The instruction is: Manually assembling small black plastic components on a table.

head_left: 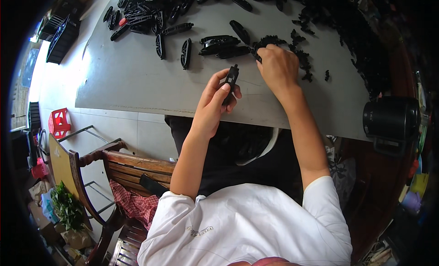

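Left hand (215,101) grips black plastic part (231,83); right hand (277,67) pinches small black pieces (299,60).

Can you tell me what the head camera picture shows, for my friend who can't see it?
A person at a grey table holds a long black plastic part upright in the left hand, while the right hand reaches into a heap of small black pieces. More long black parts lie farther back, and a black mug stands at the right edge.
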`<control>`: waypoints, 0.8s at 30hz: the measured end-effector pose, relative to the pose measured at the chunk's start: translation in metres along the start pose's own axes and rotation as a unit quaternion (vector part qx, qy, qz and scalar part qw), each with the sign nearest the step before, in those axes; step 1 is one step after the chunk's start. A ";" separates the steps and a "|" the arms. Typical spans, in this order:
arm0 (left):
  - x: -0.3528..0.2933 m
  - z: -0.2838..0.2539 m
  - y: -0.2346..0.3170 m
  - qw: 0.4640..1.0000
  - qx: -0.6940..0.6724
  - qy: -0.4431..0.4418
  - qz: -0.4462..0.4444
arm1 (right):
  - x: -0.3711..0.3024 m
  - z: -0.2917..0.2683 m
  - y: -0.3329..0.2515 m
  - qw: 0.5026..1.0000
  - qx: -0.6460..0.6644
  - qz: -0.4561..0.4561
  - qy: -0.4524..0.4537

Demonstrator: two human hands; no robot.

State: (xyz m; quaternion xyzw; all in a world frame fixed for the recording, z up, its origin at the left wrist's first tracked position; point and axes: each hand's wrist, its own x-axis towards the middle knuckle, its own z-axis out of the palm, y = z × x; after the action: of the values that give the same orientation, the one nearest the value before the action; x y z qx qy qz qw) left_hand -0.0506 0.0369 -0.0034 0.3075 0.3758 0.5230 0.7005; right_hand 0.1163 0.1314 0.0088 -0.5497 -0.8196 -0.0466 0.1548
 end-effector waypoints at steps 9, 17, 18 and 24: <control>0.000 0.008 -0.009 0.981 0.153 0.001 0.115 | -0.049 -0.027 -0.036 0.655 0.710 0.212 -0.145; -0.016 0.011 -0.006 0.959 0.256 -0.068 0.101 | -0.063 -0.026 -0.037 0.641 0.715 0.262 -0.095; -0.019 0.011 -0.007 0.959 0.257 -0.067 0.101 | -0.064 -0.029 -0.035 0.622 0.730 0.252 -0.129; -0.049 0.014 -0.015 0.951 0.274 -0.142 0.023 | -0.101 -0.032 -0.033 0.624 0.723 0.245 -0.168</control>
State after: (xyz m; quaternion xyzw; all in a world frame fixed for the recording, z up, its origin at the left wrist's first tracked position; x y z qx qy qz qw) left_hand -0.0396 -0.0145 0.0013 0.5672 0.3943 0.3668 0.6230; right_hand 0.1280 0.0217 0.0116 -0.4396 -0.4366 0.6934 0.3679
